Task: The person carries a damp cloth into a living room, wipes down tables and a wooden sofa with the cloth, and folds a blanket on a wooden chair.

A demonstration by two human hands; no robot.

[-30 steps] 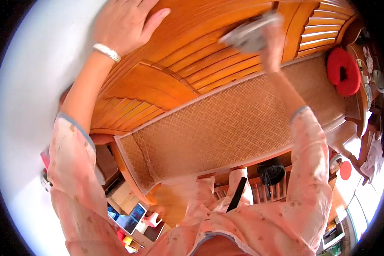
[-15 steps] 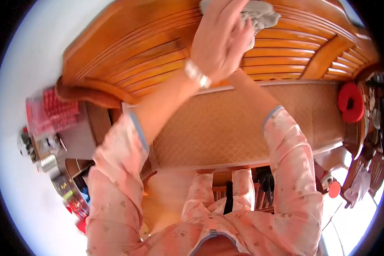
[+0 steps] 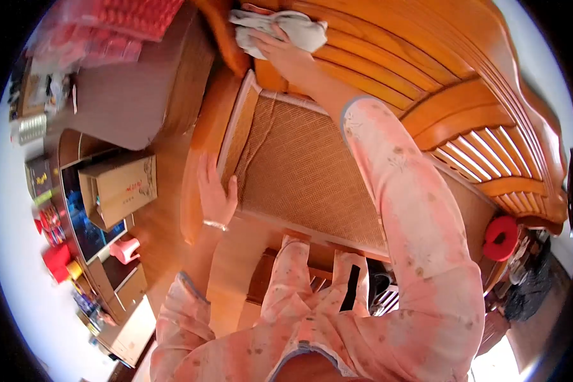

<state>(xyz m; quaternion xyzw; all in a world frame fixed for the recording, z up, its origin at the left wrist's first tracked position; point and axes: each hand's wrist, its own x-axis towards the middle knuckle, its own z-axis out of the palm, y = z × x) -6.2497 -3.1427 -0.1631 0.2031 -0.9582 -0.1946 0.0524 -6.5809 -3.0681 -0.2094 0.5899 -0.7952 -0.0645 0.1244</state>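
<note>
Bench (image 3: 458, 105), wooden, carries the work. Right hand (image 3: 288, 56) reaches up to the left end of the slatted backrest (image 3: 379, 70), above the back left corner of the seat. Its fingers lie extended and slightly spread over a pale grey cloth (image 3: 307, 33), the cloth between hand and wood; whether any fold is pinched underneath, cannot tell. Cloth bunched and creased, one part lying beyond the fingertips toward the left armrest (image 3: 215, 114), the rest trailing right across the slats. Left hand (image 3: 215, 197) sits over the front part of that armrest, beside the left edge of the seat: fingers straight and close together, thumb held out to the side, nothing grasped; contact with the wood not certain from this angle. Bracelet (image 3: 216, 225) on the left wrist. Woven mat (image 3: 305, 165) covers the seat, with a crease running along its left end. Red neck pillow (image 3: 500, 239) at the far right end of the seat, well apart from both hands. Left of the bench: a brown tabletop (image 3: 127, 83) with red packages (image 3: 137, 22) at its far edge, blurred; below it, an opened cardboard box (image 3: 130, 188). Legs (image 3: 286, 274) stand at the front edge of the seat.
</note>
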